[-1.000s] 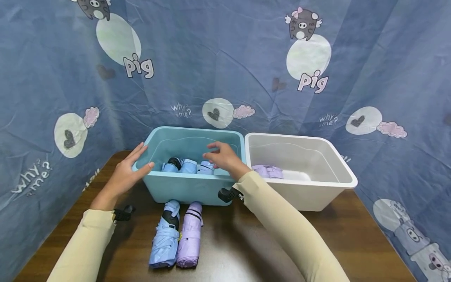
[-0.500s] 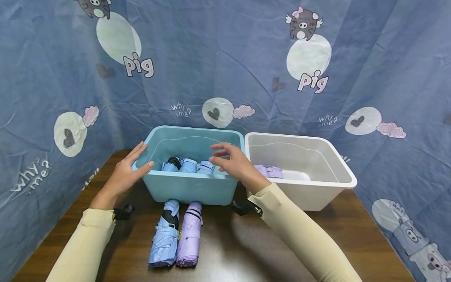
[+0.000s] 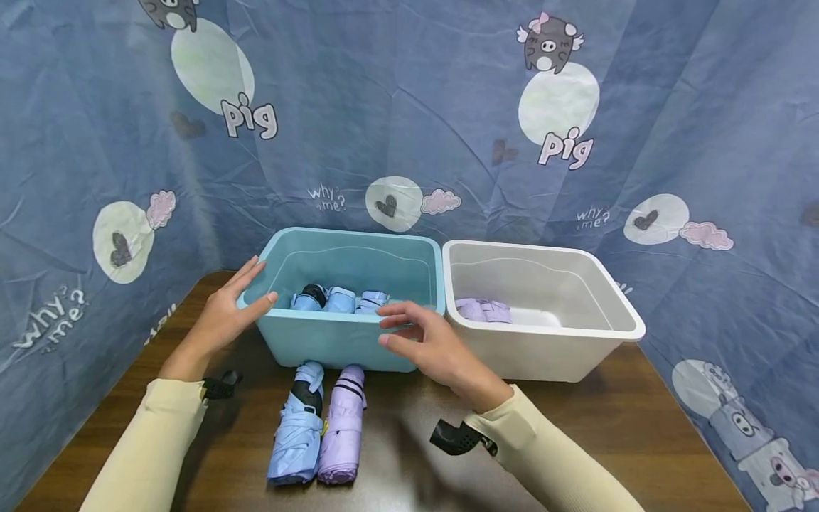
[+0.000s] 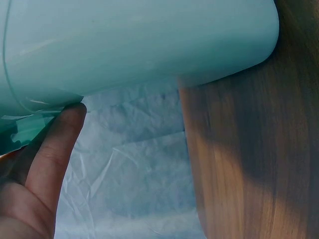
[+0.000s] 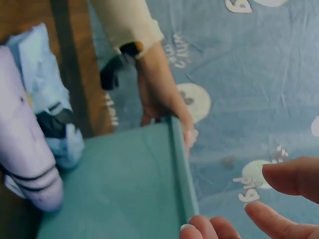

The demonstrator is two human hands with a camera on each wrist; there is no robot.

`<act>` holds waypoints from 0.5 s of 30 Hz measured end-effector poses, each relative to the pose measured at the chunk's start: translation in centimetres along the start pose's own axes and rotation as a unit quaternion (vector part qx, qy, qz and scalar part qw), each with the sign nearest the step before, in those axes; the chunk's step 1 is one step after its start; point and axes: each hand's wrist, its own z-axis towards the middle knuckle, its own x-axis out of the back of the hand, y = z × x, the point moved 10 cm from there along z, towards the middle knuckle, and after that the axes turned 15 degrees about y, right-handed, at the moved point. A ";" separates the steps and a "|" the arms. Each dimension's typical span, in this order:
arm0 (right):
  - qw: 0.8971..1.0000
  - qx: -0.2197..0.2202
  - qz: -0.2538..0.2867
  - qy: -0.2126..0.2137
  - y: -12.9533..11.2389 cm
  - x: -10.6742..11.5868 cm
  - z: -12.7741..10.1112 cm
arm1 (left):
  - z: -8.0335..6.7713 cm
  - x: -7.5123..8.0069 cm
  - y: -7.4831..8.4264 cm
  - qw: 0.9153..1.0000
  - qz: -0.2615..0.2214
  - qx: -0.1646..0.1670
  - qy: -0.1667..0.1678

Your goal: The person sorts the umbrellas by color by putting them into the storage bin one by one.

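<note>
A light blue bin [image 3: 339,348] stands on the wooden table with several folded blue umbrellas [image 3: 339,300] inside. My left hand [image 3: 233,306] rests with straight fingers against its left corner; in the left wrist view a finger [image 4: 55,149] touches the bin wall [image 4: 134,45]. My right hand [image 3: 425,341] hovers empty, fingers relaxed, just in front of the bin's near right rim. On the table before the bin lie a folded blue umbrella [image 3: 297,427] and a folded purple umbrella [image 3: 342,427] side by side; the right wrist view shows the purple umbrella [image 5: 22,154] and the blue umbrella [image 5: 47,99].
A white bin [image 3: 563,355] sits to the right of the blue one, with a folded purple umbrella [image 3: 483,310] in it. A blue cartoon-print cloth [image 3: 409,107] hangs behind and around the table. Bare wood [image 3: 640,441] shows at the front right.
My right hand has drawn back out of the blue bin toward me and now hovers in front of its near rim. The left hand has stayed on the bin's corner.
</note>
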 end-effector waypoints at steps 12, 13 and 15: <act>0.998 -0.052 0.004 -0.017 5.1 -3.4 -2.8 | 0.1 0.2 0.2 1.000 0.001 -0.012 0.003; 0.998 -0.053 0.003 -0.016 5.4 -3.6 -2.9 | 0.1 0.2 0.2 1.000 0.000 -0.012 0.003; 0.998 -0.054 0.000 -0.012 6.0 -4.2 -3.3 | 0.0 0.3 0.2 1.000 -0.001 -0.014 0.004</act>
